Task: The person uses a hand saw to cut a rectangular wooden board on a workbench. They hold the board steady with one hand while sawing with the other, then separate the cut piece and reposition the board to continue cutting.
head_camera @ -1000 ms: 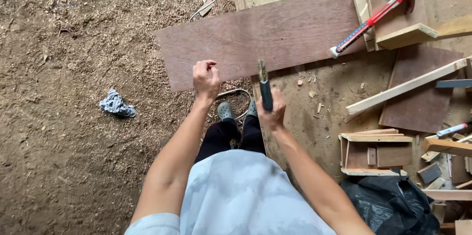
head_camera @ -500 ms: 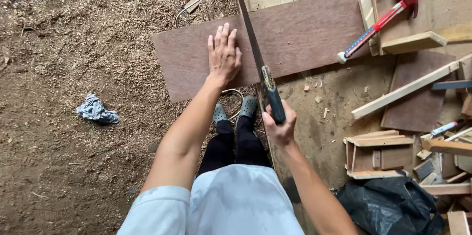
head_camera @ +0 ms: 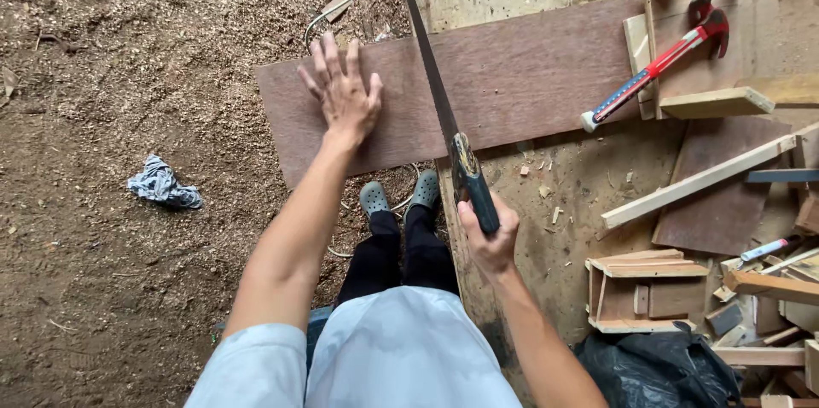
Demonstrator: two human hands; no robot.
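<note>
Under left hand (head_camera: 341,96), fingers spread flat: brown plywood board (head_camera: 512,75), thin, probably flexy, best pinned near cut. Right hand (head_camera: 488,233) fingers wrapped tight round handsaw (head_camera: 444,118) handle, blade just right of left fingertips. Looks light, whippy.

Upper body: pale blue short-sleeved shirt (head_camera: 401,348), sleeves ending above the elbows | Arms: bare forearms, left hand (head_camera: 344,94) and right hand (head_camera: 488,233) without gloves, rings or watch | Legs: black trousers (head_camera: 399,256) | Feet: grey-green perforated clogs (head_camera: 399,195)
</note>
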